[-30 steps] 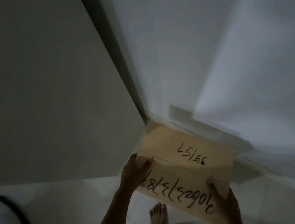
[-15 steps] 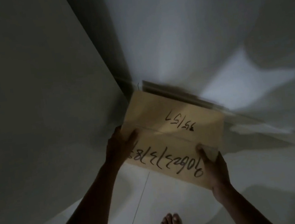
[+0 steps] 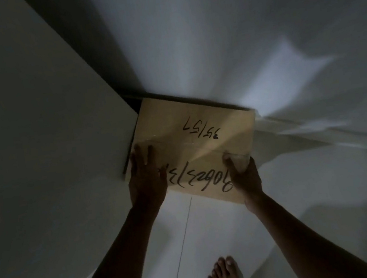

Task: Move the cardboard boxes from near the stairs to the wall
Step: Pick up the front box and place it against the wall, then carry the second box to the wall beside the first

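A brown cardboard box with black handwritten numbers on its taped top sits low in the corner where two walls meet. Its far edge is against the back wall and its left edge against the left wall. My left hand lies flat on the box's near left corner, fingers spread. My right hand grips the near right corner, thumb on top. Whether the box rests fully on the floor I cannot tell.
The floor is white tile with a grout line running toward me. My bare foot stands at the bottom, right of centre. The scene is dim, with a bright patch of light on the back wall to the right.
The box has gone down and forward into the corner, now snug against both walls. My left hand has shifted from gripping the side edge to lying flat on top.
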Demonstrator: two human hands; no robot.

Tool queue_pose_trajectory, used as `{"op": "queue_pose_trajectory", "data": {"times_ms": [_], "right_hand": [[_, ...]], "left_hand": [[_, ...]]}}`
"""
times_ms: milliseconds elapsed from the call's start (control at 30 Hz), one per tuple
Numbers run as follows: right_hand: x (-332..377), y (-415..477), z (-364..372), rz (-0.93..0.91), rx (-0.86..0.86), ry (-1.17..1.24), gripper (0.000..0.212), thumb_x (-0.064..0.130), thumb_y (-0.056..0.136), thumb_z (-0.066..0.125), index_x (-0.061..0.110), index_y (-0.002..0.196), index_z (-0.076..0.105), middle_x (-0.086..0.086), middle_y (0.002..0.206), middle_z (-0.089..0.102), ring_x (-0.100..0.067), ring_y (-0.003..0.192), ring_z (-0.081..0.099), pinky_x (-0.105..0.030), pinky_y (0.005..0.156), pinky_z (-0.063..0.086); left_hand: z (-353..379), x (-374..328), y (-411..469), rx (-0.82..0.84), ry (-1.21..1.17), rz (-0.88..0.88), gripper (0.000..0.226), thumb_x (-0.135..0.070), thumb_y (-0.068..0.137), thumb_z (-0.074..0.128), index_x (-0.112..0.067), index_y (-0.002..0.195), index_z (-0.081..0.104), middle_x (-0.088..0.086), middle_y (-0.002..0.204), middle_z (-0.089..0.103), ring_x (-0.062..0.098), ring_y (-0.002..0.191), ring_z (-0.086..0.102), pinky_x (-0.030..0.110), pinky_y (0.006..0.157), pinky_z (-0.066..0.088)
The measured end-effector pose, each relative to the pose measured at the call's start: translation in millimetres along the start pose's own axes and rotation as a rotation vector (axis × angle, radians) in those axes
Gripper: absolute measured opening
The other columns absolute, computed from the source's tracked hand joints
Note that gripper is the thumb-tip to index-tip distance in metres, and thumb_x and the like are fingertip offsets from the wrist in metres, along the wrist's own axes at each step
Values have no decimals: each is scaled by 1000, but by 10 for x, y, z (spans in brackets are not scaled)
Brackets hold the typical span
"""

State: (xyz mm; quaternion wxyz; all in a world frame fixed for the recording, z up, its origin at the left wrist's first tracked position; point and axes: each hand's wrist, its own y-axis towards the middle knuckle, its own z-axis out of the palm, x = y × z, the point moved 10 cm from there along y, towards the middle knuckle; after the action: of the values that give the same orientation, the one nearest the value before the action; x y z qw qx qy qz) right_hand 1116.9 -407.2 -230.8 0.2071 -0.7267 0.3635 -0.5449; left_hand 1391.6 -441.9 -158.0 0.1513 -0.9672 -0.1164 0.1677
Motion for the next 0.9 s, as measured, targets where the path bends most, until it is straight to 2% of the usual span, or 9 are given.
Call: {"op": "queue_pose_trajectory", "data": {"times_ms": [133, 200, 300, 400, 500, 567, 667, 767, 900], "right_hand": [[42, 66, -5, 41, 32, -75, 85, 72, 75, 68, 20, 139, 46, -4, 121, 67, -28, 105, 68, -45, 87, 59], [97, 56, -42, 57, 93, -116, 84, 65, 81, 66, 16, 143, 40, -7, 128, 65, -31, 110, 67, -44, 89, 58], [298, -86, -269, -23, 106, -244, 78, 50, 92, 62, 15, 153, 30, -8, 133, 60, -33, 119, 64, -33, 81, 52], [466, -364, -828, -96, 38, -347, 85, 53, 90, 61, 16, 157, 24, -16, 142, 53, -35, 132, 53, -41, 99, 48], [504, -678, -1570, -87, -48, -370, 90, 59, 89, 58, 18, 160, 18, -15, 157, 37, -33, 145, 37, -44, 115, 34], [472, -959, -2318, -84, -136, -393, 91, 61, 88, 56, 21, 160, 17, -13, 161, 32, -29, 150, 29, -47, 121, 26], [223, -1389, -3541, -16, -274, -446, 92, 65, 89, 51, 22, 161, 13, -13, 165, 27, -28, 154, 20, -49, 124, 15], [-168, -1857, -4792, 100, -435, -389, 92, 70, 90, 43, 23, 162, 8, -12, 167, 20, -29, 155, 12, -48, 125, 7], [-809, -2498, -6322, 211, -618, -316, 94, 74, 89, 39, 23, 162, 10, -14, 167, 19, -33, 155, 10, -49, 125, 5]], "left_hand": [[127, -4, 116, 103, 33, 15, 78, -38, 96, 49, -15, 156, 5, 18, 164, -5, 44, 150, 0, 64, 98, 45], [160, -28, 125, 163, 62, 4, 81, -44, 96, 47, -15, 156, 1, 18, 164, -9, 45, 149, -3, 67, 107, 35], [35, -112, 61, 203, 98, -42, 82, -47, 97, 45, -17, 156, -2, 19, 163, -9, 44, 149, 0, 60, 119, 19], [-131, -466, -207, 241, 85, -44, 77, -44, 99, 41, -18, 156, -5, 13, 165, -8, 39, 151, 1, 55, 119, 17], [-287, -1146, -525, 270, 113, 72, 76, -44, 99, 40, -15, 156, -1, 11, 166, -4, 35, 152, 4, 51, 122, 16], [-396, -1895, -811, 292, 128, 226, 78, -47, 98, 40, -13, 156, 2, 12, 165, 0, 35, 152, 5, 49, 122, 12], [-565, -3144, -1341, 326, 145, 438, 82, -56, 95, 37, -12, 156, 4, 13, 165, 3, 35, 152, 8, 47, 123, 9], [-578, -4379, -1975, 383, 177, 635, 82, -60, 94, 34, -18, 156, -1, 5, 165, -6, 29, 153, -2, 42, 123, 3], [-268, -5883, -2914, 446, 247, 884, 85, -68, 90, 23, -22, 156, -5, 2, 165, -10, 24, 152, -8, 38, 124, -1]]}}
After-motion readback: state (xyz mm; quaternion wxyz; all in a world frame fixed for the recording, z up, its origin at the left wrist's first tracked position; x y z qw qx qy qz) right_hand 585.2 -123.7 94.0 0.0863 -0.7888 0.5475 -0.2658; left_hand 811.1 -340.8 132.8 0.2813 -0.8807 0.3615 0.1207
